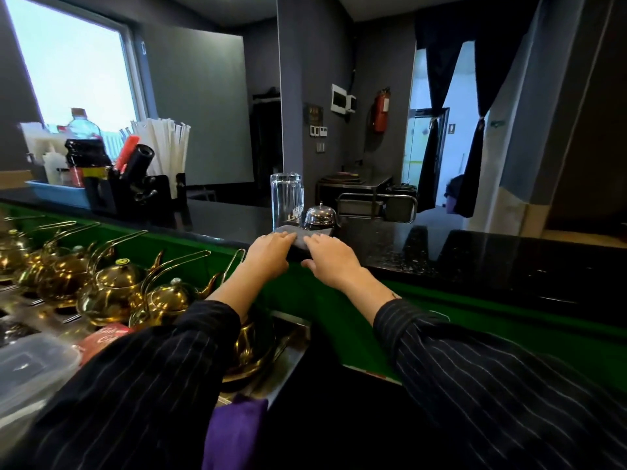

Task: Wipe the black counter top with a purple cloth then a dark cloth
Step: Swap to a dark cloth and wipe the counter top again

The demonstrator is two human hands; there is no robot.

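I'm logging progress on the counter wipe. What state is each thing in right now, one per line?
Dark grey cloth: on the black counter top, under both hands.
Left hand: flat on the cloth.
Right hand: flat on the cloth.
Purple cloth: set aside, hanging near the person's body.
Clear glass tumbler: upside down, empty.
Chrome call bell: upright beside the glass.
Brass teapots: lids on.

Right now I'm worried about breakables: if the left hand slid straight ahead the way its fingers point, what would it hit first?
Probably the clear glass, standing just beyond the left hand and the dark cloth; the bell sits slightly right. Depth is uncertain.
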